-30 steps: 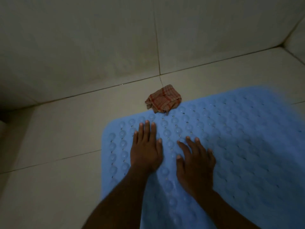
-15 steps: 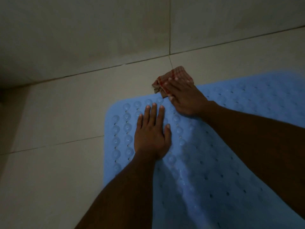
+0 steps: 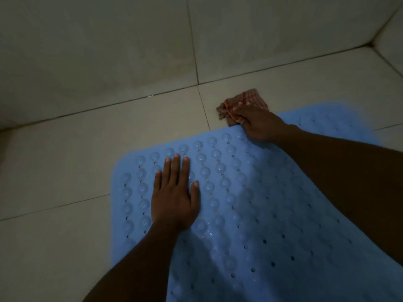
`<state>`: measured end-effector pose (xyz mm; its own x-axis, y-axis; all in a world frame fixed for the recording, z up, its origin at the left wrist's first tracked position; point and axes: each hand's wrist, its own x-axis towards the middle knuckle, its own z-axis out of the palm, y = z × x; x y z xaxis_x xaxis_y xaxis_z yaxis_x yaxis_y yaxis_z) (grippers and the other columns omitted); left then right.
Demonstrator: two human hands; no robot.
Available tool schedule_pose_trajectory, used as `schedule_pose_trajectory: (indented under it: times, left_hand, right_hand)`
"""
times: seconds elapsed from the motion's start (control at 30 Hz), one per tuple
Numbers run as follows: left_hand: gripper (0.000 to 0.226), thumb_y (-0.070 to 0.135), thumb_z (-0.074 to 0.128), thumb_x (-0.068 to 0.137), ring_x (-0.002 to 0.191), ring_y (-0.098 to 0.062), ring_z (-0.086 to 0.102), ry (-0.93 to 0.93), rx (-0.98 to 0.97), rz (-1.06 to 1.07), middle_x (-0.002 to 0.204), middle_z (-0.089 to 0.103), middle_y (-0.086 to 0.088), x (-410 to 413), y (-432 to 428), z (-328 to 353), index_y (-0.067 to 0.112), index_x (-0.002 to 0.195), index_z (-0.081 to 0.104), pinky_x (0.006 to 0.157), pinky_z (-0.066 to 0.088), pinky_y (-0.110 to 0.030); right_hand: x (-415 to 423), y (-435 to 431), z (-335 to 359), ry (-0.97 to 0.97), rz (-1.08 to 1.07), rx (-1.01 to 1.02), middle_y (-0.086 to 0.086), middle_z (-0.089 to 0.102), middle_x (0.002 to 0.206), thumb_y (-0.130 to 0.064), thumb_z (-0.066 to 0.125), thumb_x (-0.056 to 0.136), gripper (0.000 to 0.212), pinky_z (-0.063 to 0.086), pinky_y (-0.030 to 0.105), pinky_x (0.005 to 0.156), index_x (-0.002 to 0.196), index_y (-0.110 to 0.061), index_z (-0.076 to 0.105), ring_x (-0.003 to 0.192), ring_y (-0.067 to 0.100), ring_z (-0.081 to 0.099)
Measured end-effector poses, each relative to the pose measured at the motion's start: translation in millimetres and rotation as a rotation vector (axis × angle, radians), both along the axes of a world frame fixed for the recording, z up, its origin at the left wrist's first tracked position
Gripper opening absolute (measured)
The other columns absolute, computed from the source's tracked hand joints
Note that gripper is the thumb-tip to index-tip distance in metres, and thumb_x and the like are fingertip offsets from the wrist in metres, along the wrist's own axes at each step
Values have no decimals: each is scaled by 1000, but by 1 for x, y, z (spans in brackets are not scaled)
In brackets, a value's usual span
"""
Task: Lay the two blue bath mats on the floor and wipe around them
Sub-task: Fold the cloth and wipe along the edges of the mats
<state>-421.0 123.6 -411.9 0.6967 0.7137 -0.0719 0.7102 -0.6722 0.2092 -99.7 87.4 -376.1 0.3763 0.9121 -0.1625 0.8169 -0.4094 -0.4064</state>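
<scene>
One blue bath mat [image 3: 250, 214] lies flat on the tiled floor [image 3: 65, 160], suction cups upward, near the wall [image 3: 109, 40]; a second mat cannot be made out in this view. The step in hand appears to be taking up the checked cloth [image 3: 239, 105] to wipe the tiles beside the mat's far edge. To do it well, gather the cloth fully into the palm, keep it on bare floor rather than dragging it over the mat, and work along the edge in steady passes — the mat held down meanwhile (it would likely shift otherwise). The right hand [image 3: 257, 120] reaches forward across the mat, fingers curled around the cloth. The left hand [image 3: 174, 192] rests palm-down on the mat, fingers extended, fairly close together — gripping nothing.
</scene>
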Motion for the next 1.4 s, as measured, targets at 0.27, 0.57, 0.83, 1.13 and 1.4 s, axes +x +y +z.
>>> schedule_pose_trajectory:
  times: [0.27, 0.57, 0.83, 1.13, 1.4]
  left_hand:
    - [68, 54, 11, 102, 156, -15, -16, -11, 18, 2, 171, -9, 2, 1, 3, -3, 29, 163, -5, 128, 0, -43]
    - [73, 53, 7, 100, 157, -29, -5, 218, 54, 43, 171, 2, -12, 43, -10, 33, 15, 162, 10, 127, -3, -47]
    - [70, 62, 20, 102, 155, -31, -20, 31, -29, -311, 170, -11, -6, 155, -157, -1, 32, 163, 8, 124, -7, -53]
    - [74, 66, 11, 98, 154, -28, -25, 95, 42, -291, 169, -19, -6, 153, -160, 0, 33, 162, -6, 125, -8, -52]
    - [74, 64, 20, 99, 156, -30, -15, 76, 35, -285, 171, -11, -8, 153, -160, 1, 31, 163, 3, 125, -1, -54]
  right_hand:
    - [13, -16, 0, -53, -63, -7, 8, 36, 161, -29, 38, 105, 46, 27, 47, 122, 150, -27, 42, 149, 29, 32]
    - [65, -95, 43, -67, -221, -112, 3, 53, 147, -36, 47, 101, 31, 35, 30, 112, 123, -45, 67, 135, 31, 49]
    - [126, -79, -33, -148, -304, -157, 6, 60, 136, -41, 36, 77, 60, 53, 52, 98, 134, -36, 54, 116, 34, 63]
    - [152, -137, 19, -158, -507, -62, 15, 46, 148, -21, 47, 89, 54, 41, 50, 111, 142, -28, 50, 135, 40, 43]
    - [185, -236, -28, -73, -630, -66, 4, 51, 150, -49, 33, 81, 66, 40, 51, 114, 141, -29, 50, 139, 27, 47]
